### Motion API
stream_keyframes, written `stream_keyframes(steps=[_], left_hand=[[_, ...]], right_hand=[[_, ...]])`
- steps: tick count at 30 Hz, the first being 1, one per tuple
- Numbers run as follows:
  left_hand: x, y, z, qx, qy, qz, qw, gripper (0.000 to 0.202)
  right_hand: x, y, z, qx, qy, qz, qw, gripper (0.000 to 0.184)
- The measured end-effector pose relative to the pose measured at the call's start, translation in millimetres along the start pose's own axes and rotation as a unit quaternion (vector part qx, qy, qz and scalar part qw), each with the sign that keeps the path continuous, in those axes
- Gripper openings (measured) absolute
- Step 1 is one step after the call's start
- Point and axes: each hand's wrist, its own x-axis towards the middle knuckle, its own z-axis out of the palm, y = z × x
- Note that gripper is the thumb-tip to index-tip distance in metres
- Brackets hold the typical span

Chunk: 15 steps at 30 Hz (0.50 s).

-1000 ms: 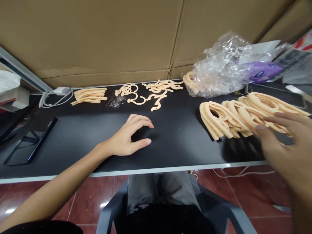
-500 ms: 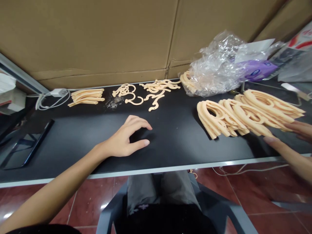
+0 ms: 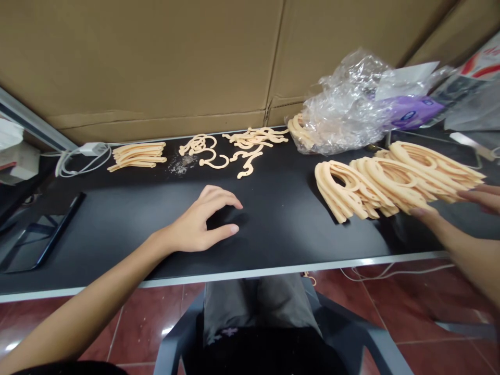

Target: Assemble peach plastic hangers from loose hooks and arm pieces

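While my left hand [image 3: 197,221] lies relaxed and empty on the black tabletop [image 3: 273,245], my right hand [image 3: 488,252] spreads open at the end of the peach plastic hanger stack [image 3: 371,190], apparently not gripping it.

Two hands [image 3: 199,221], one plastic bag [image 3: 344,112], one charger [image 3: 92,149]

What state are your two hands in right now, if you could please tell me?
Left hand: loosely curled on the black table, holding nothing.
Right hand: open, beside the stacked peach plastic hangers, not gripping them.
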Motion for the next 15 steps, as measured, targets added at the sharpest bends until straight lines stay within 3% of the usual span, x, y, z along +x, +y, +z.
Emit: stream_keyframes(steps=[3, 5, 11, 15], left_hand=[[0.0, 0.1, -0.4, 0.0, -0.002, 0.001, 1.0, 0.032], [0.2, -0.2, -0.3, -0.001, -0.002, 0.003, 1.0, 0.032], [1.1, -0.6, 0.4, -0.009, -0.005, 0.005, 1.0, 0.03], [1.1, 0.0, 0.4, -0.012, -0.008, 0.007, 1.0, 0.029]], right_hand=[[7.2, -9.7, 7.1, 0.022, 0.017, -0.053, 0.998, 0.058], [9.7, -14.9, 12.0, 0.021, 0.013, -0.054, 0.998, 0.049], [7.6, -26.0, 18.3, 0.021, 0.049, -0.093, 0.994, 0.045], [6.6, -27.1, 16.9, 0.048, 0.034, -0.126, 0.99, 0.035]])
